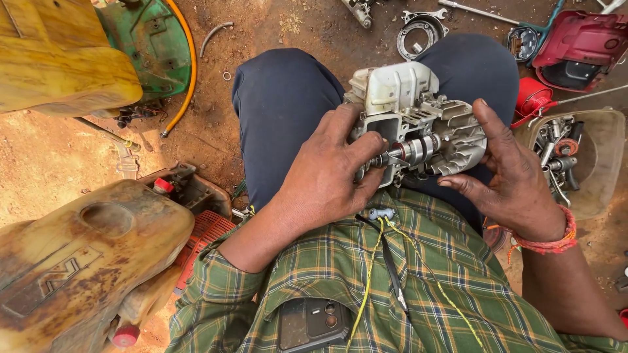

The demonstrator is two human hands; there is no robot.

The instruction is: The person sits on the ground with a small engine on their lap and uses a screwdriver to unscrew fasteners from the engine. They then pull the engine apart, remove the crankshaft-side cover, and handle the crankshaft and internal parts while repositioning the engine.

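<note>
A small grey metal engine block (409, 111) with cooling fins and a protruding crankshaft (409, 151) rests on my lap, over dark blue trousers. My left hand (327, 173) wraps around the engine's near left side, fingers closed over the shaft end. My right hand (507, 170) steadies the finned right side, thumb up against the fins and fingers spread below. A red thread band circles my right wrist.
A stained yellow sprayer tank (78, 255) with red caps stands at lower left, another yellow tank (59, 59) and a green housing (154, 46) at upper left. A tray of metal parts (592, 157) sits at right, a red cover (579, 46) above it. Dirt ground.
</note>
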